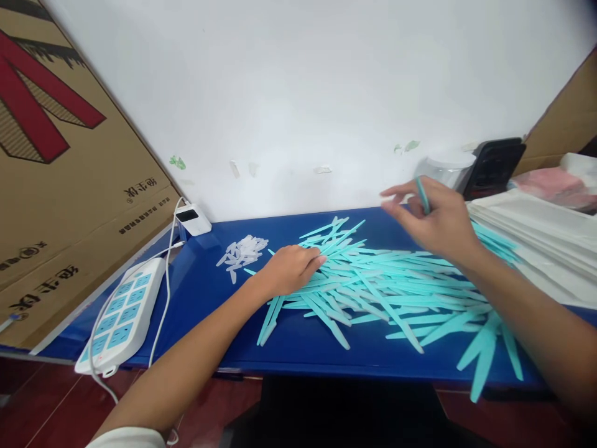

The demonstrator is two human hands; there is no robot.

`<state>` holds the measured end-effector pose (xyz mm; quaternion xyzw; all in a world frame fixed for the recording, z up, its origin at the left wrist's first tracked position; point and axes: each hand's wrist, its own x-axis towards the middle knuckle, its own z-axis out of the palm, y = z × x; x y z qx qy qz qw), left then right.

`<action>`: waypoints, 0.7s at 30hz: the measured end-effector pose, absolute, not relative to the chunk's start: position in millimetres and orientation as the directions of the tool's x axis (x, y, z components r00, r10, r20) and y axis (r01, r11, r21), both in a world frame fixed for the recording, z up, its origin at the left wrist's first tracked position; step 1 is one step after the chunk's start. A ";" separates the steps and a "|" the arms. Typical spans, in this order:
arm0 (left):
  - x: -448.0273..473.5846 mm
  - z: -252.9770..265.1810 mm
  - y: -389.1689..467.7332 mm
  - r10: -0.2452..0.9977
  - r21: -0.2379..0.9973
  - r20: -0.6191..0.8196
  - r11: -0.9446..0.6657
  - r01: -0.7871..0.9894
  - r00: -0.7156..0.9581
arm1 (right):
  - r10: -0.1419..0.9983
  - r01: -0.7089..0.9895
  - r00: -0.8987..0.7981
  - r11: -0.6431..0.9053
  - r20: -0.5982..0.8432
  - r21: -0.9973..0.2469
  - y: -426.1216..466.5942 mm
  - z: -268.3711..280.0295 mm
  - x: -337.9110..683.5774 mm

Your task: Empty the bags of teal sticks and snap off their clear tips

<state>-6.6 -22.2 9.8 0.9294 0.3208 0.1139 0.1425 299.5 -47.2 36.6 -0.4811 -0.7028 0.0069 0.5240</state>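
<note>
A large heap of thin turquoise eyebrow razors [396, 283], many with pale translucent caps, is spread over the blue table. My left hand [290, 269] rests on the heap's left end, fingers curled down and closed; what lies under them is hidden. Raised above the heap's right part, my right hand [431, 214] has a turquoise eyebrow razor [423, 196] tucked among its fingers, while thumb and index finger stand apart with nothing visible between them. Left of my left hand lies a small pile of clear plastic caps [245, 250].
A white power strip [128, 311] with cables and a small white device [193, 219] are at the left, beside a cardboard box [74, 186]. White sheets or bags [536, 236], a round lidded container [448, 168] and a black stand [497, 163] occupy the right. A white wall borders the back.
</note>
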 end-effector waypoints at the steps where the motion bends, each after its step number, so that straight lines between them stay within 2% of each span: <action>1: -7.9 10.4 -20.9 0.627 0.272 0.115 -0.766 0.582 0.771 | 0.683 0.689 -0.135 0.585 0.718 -0.428 -50.1 37.5 299.2; 3: -8.5 11.8 -20.3 0.606 0.169 0.110 -0.792 0.586 0.788 | 0.675 0.692 -0.398 0.666 0.621 -0.280 -56.5 35.4 293.6; 5: -7.1 12.6 -21.5 0.585 0.035 0.130 -0.809 0.586 0.800 | 0.668 0.725 -0.552 0.680 0.500 -0.108 -61.7 29.7 284.8; 8: -4.1 10.8 -23.4 0.564 -0.178 0.199 -0.783 0.595 0.802 | 0.753 0.805 -0.588 0.582 0.296 0.120 -65.0 22.6 274.3; 11: -2.4 7.5 -23.8 0.523 -0.247 0.239 -0.782 0.572 0.818 | 0.835 0.846 -0.524 0.487 0.168 0.218 -64.0 21.7 271.5; 14: -2.2 7.0 -23.5 0.516 -0.186 0.217 -0.812 0.554 0.829 | 0.837 0.851 -0.522 0.496 0.166 0.176 -62.2 22.7 272.4; 21: -7.9 16.3 -22.9 0.575 0.065 0.208 -0.815 0.575 0.791 | 0.777 0.763 -0.625 0.629 0.079 -0.146 -63.3 22.2 272.3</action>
